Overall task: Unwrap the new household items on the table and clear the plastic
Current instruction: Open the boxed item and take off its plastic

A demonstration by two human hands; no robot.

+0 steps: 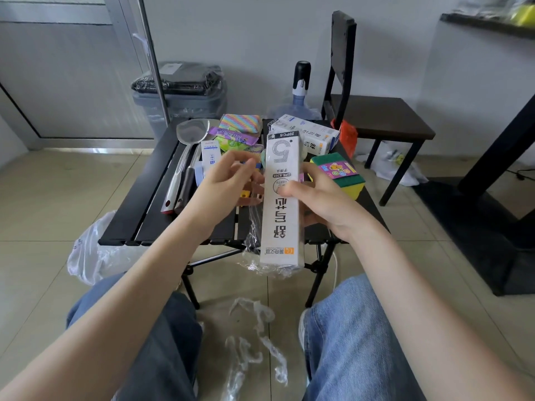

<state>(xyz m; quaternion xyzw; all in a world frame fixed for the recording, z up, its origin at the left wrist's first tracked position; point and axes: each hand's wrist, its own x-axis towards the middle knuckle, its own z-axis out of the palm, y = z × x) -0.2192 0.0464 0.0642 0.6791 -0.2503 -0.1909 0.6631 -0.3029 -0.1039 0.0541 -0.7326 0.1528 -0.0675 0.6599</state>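
Note:
A long white box (282, 215) printed with a large 5 and "20PCS" stands on end above the near edge of the small black table (150, 198). My right hand (321, 198) grips its right side, thumb across the front. Clear plastic wrap (260, 264) hangs loose round the box's lower end. My left hand (228, 183) hovers just left of the box with fingers curled, holding nothing that I can make out. Wrapped items lie on the table behind: sponges (338, 175), rainbow cloths (240, 123), white cartons (307, 134), a small white pack (210, 153).
Metal spatulas (188, 157) lie on the table's left side. Crumpled plastic strips (254, 342) lie on the tiled floor between my knees, and a plastic bag (92, 250) sits left of the table. A bin (179, 96), water jug (301, 94) and chair (376, 117) stand behind.

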